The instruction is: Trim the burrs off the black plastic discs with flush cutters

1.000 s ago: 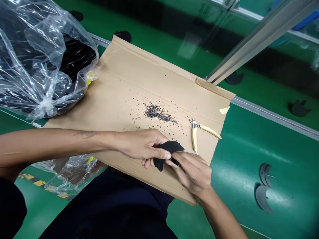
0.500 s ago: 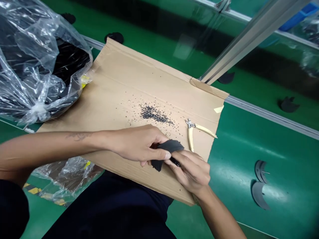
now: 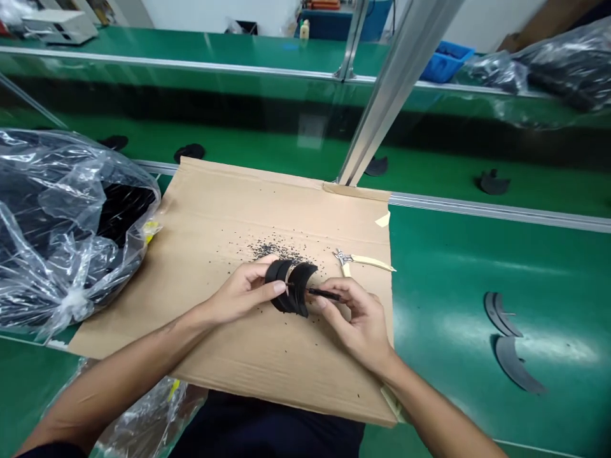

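A black curved plastic part, made up of two crescent-shaped plates side by side, is gripped by my left hand, thumb in front. My right hand pinches a thin black stick-like object whose tip reaches the part's inner side. Whether it is a tool or a stem of the part, I cannot tell. Both hands are above a cardboard sheet. Just behind them lie small black plastic trimmings, partly hidden by the part. Side cutters with cream handles rest beyond my right hand, jaws pointing left.
A clear plastic bag with black contents bulges at the left. On the green table to the right lie several dark curved pieces. A metal post rises behind the cardboard, beside a transparent panel. A blue bin stands farther back.
The view has tilted up, showing more of the background. My hands have moved apart, and the black part has turned so its two curved plates show. The side cutters lie in the same place.
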`<state>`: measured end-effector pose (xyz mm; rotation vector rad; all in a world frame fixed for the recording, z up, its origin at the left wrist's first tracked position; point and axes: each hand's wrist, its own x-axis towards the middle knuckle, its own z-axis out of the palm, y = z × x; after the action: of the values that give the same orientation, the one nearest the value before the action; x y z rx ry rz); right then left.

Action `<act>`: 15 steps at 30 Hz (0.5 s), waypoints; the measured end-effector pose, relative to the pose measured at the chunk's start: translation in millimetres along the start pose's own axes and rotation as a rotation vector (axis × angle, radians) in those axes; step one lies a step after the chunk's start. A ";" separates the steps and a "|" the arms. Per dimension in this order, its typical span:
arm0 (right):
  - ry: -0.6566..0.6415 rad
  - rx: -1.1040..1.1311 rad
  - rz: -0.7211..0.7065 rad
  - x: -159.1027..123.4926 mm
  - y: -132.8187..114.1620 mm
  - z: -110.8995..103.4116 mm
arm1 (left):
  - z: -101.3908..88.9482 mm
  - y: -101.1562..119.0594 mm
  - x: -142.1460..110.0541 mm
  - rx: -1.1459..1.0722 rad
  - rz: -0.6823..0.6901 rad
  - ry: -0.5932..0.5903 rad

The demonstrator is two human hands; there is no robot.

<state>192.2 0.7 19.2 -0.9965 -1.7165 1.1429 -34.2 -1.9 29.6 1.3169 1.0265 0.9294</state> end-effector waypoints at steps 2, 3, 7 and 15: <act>-0.005 0.057 0.039 -1.1 2.7 2.2 | 1.4 -2.1 -0.8 0.000 0.026 -0.002; -0.011 0.086 0.049 -1.4 3.5 3.3 | 2.7 -3.2 -1.3 -0.010 0.018 -0.002; -0.056 0.126 0.060 -0.1 4.6 5.3 | 8.7 -7.7 -3.4 -0.088 -0.089 0.032; -0.128 0.020 0.026 2.3 17.1 2.1 | 16.0 -7.6 -3.7 -0.115 -0.126 0.135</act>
<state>192.3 6.9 3.0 -0.9540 -1.7934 1.2618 -20.4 -10.6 22.0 1.0939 1.1292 0.9768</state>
